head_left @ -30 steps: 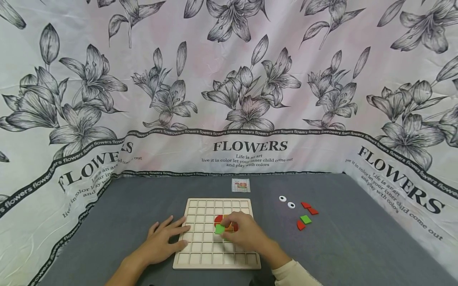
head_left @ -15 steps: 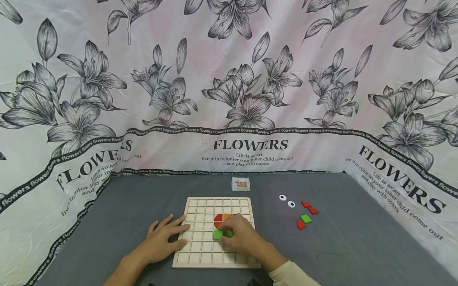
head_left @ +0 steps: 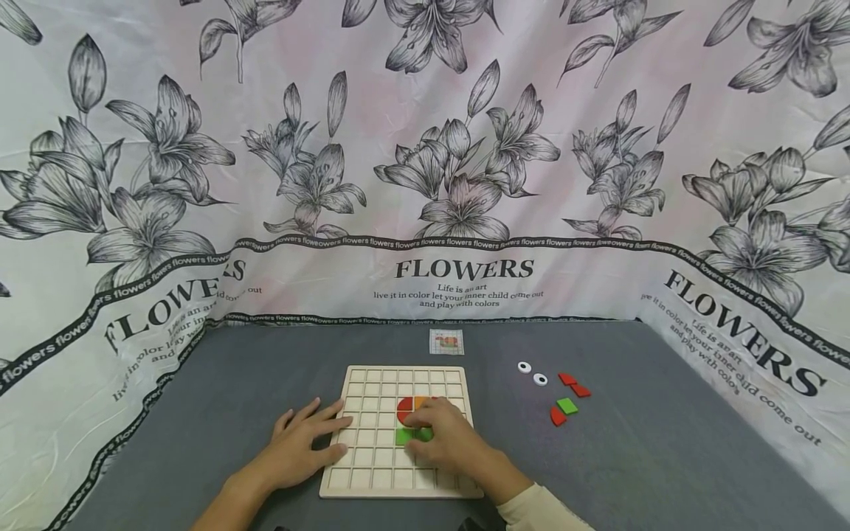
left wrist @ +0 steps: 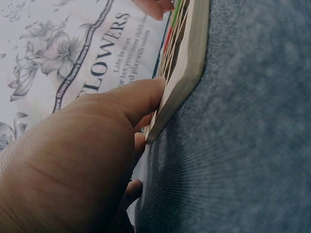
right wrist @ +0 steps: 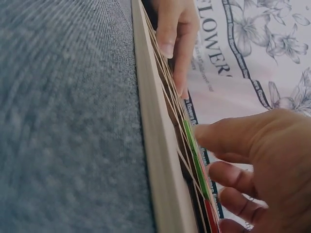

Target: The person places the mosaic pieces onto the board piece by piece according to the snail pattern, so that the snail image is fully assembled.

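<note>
A pale wooden grid board (head_left: 365, 459) lies on the grey cloth. My left hand (head_left: 299, 450) rests on its left edge with fingers spread; in the left wrist view, the thumb (left wrist: 146, 94) touches the rim. Over the board's right half is my right hand (head_left: 451, 439), thumb and index finger apart at a green square tile (head_left: 403, 436) that lies flat in the grid. In the right wrist view, the thumb (right wrist: 223, 136) is close to a green tile edge (right wrist: 197, 160). Red quarter-round tiles (head_left: 404, 405) and an orange tile (head_left: 420, 402) sit above; my fingers partly hide the others.
On the cloth right of the board lie two eye discs (head_left: 540, 380), red tiles (head_left: 580, 391), another red tile (head_left: 558, 417) and a loose green tile (head_left: 567, 405). Behind the board is a small picture card (head_left: 446, 342). A flower-printed curtain (head_left: 458, 287) surrounds the table.
The green tile in my right hand has gone down into a grid cell below the red tiles. My right fingers have shifted slightly right of it. My left hand stays in place.
</note>
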`<state>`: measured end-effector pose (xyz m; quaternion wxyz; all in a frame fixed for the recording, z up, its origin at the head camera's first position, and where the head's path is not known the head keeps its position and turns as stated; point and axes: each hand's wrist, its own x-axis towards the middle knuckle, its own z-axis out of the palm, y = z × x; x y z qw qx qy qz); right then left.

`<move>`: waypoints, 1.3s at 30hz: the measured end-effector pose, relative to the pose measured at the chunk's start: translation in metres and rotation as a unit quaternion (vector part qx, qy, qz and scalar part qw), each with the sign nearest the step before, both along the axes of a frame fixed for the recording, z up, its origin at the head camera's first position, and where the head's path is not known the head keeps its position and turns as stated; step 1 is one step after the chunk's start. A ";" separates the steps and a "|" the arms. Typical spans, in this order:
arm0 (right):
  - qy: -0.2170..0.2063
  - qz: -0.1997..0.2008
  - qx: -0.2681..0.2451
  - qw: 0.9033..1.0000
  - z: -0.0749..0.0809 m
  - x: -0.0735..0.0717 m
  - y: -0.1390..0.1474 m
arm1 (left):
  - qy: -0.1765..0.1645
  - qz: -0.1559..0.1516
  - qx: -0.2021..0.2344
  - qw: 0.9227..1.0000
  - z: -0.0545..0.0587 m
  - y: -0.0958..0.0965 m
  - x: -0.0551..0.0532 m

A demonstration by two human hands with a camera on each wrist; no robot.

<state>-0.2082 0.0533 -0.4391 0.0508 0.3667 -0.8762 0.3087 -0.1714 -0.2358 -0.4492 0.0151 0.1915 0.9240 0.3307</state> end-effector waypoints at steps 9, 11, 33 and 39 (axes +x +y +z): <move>0.029 -0.016 -0.067 0.997 0.026 0.002 0.020 | 0.001 -0.011 0.004 1.000 -0.001 0.001 0.000; 0.037 -0.024 -0.080 0.996 0.034 0.001 0.027 | 0.001 -0.010 0.006 1.000 -0.001 0.001 0.000; 0.157 -0.063 -0.083 0.982 0.073 0.016 0.115 | -0.001 -0.008 0.003 1.000 -0.001 -0.001 0.000; 0.190 -0.071 -0.087 0.975 0.069 0.015 0.141 | -0.002 -0.006 0.002 1.000 -0.001 -0.001 -0.001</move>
